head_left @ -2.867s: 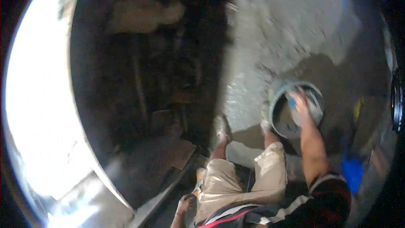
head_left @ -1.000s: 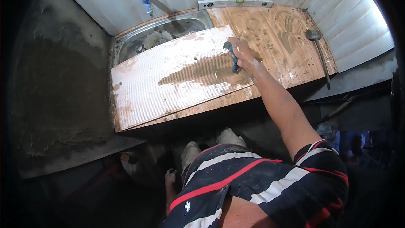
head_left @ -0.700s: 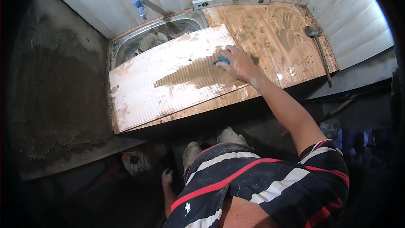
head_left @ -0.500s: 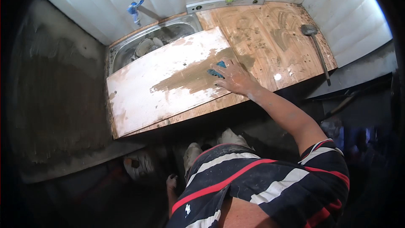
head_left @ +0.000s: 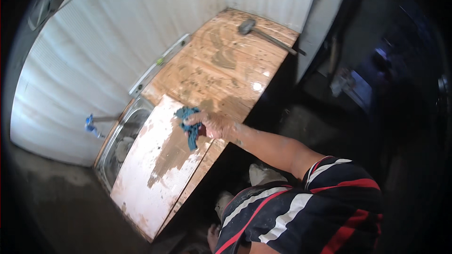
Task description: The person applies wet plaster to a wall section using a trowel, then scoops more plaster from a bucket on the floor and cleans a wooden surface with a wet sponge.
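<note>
The right hand (head_left: 214,125) has just changed how it holds the blue cloth (head_left: 192,136). Half a second ago it lay flat, with the fingers spread and bits of blue peeking out between them. Now the fingers have come in and are clamped on the cloth, with the thumb across the top. The cloth is all bunched up, and one floppy end hangs down past the hand. It is at the near right end of the white ribbed board (head_left: 136,193), and it looks like it is touching it, but I can't tell how hard it presses. A brown patch (head_left: 167,160) runs from by the cloth into the middle of the board, and the rest is mostly white. The patch looks about the same as it did a moment ago. So I think this is a change of grip more than a new bit of wiping, and the wiping seems to have reached only part of the board. A bunched cloth likely covers less than a flat one. The view has turned too, so the wooden top (head_left: 188,73) now slants. The board lies on it, partly over the sink (head_left: 136,121). The level (head_left: 159,63) is by the wall and the mallet (head_left: 246,27) lies at the far end, both well away from the cloth. The left hand (head_left: 213,236) is low down by the legs, and I can't tell if its fingers are apart or together.
</note>
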`<state>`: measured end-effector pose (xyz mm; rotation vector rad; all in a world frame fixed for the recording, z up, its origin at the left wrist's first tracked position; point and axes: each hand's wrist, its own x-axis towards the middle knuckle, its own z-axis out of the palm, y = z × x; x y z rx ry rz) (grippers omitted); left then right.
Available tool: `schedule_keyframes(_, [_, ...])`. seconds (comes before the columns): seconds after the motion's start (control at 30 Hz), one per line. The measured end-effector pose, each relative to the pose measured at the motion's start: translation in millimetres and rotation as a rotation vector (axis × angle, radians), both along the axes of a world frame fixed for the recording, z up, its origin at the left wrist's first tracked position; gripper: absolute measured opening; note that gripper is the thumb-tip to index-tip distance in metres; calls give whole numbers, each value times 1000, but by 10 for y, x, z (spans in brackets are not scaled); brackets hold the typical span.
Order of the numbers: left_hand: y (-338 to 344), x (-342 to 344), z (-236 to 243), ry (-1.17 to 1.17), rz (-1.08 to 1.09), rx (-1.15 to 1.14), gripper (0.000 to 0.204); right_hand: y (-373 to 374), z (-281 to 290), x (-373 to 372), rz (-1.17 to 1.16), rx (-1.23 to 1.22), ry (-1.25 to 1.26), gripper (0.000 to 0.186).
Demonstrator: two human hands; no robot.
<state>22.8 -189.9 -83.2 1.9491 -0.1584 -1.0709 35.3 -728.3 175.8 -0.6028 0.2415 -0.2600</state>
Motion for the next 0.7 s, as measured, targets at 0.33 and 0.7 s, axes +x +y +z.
schedule_keyframes(0.33, [-2919,24,1909,1025,-44,-733,57,1467,-177,-1564,84,-1492,736,59])
schedule_keyframes(0.7, [-3591,-1718,897,1162,-796,-211,81,1767,-1981,-3736,-872,-1071,1024,32])
